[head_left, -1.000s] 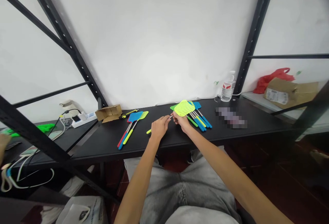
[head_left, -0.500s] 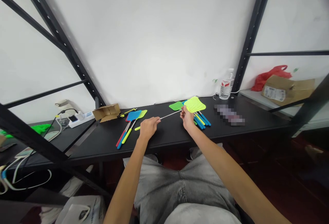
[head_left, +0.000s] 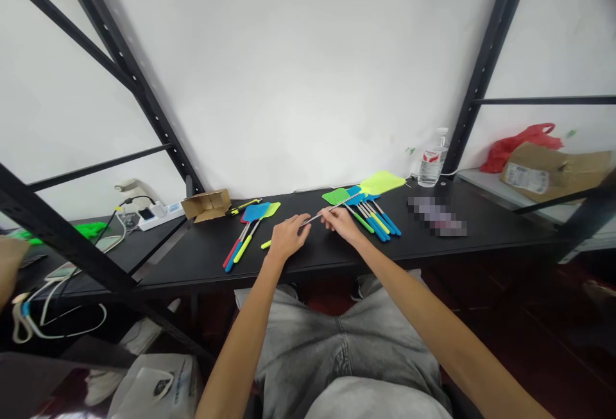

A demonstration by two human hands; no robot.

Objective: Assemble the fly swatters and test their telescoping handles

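Note:
Both hands are on one fly swatter with a yellow-green head (head_left: 382,183) and a thin metal shaft, held slantwise over the black table. My left hand (head_left: 287,238) is closed round its grip, whose yellow end sticks out on the left. Further up, my right hand (head_left: 338,221) pinches the shaft. Under the swatter's head lies a group of fly swatters with blue handles (head_left: 380,226), and green (head_left: 335,196) and blue heads. Left of my hands lie several more, with a blue head (head_left: 256,212) on top and red, blue and yellow handles.
An open cardboard box (head_left: 206,206) and a yellow cutter knife (head_left: 245,206) are at the back left, near a white power strip (head_left: 166,215). A water bottle (head_left: 432,159) stands at the back right. Black rack posts (head_left: 129,72) flank the table (head_left: 192,265). Something blurred enters at the left edge.
My right hand has slid from beside the swatter's head down the shaft toward my left hand. The head now reaches further right. A blurred shape has come in at the left edge.

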